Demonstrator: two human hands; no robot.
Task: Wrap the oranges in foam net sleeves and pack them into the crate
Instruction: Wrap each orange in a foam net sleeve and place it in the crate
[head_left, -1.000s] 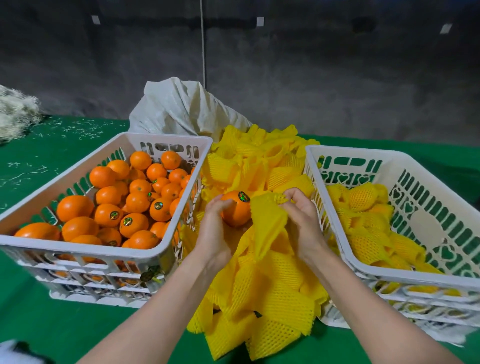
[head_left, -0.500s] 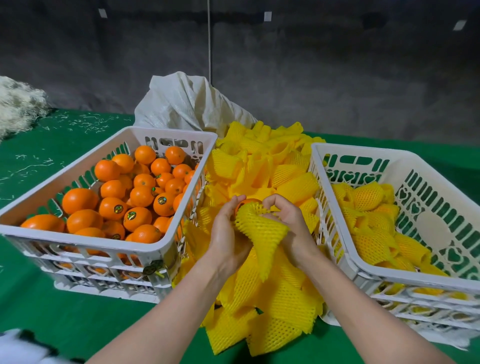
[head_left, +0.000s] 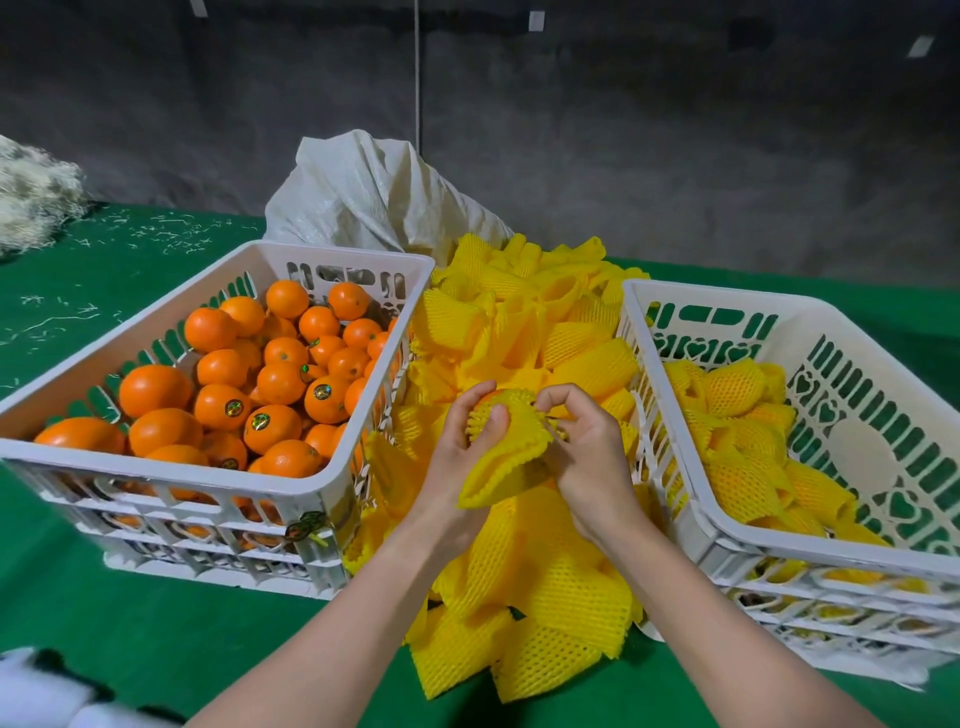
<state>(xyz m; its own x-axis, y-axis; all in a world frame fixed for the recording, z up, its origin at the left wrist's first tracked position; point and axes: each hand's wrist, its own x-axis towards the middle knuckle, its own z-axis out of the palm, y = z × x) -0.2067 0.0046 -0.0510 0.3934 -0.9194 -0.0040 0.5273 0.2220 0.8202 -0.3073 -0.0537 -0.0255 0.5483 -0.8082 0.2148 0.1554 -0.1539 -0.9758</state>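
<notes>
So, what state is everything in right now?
held sleeve: bulging on top, open end loose.
left hand: gripping the held sleeve.
right hand: pinching the held sleeve.
left crate: part full of bare oranges.
right crate: part full of wrapped oranges.
loose sleeves: empty, heaped between crates.
sack: crumpled.

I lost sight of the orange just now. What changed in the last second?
The left hand and right hand pulled the foam sleeve over the orange; bare before, it now shows only a sliver at the top. Both still grip it. Crates, loose sleeves and sack unchanged.
</notes>
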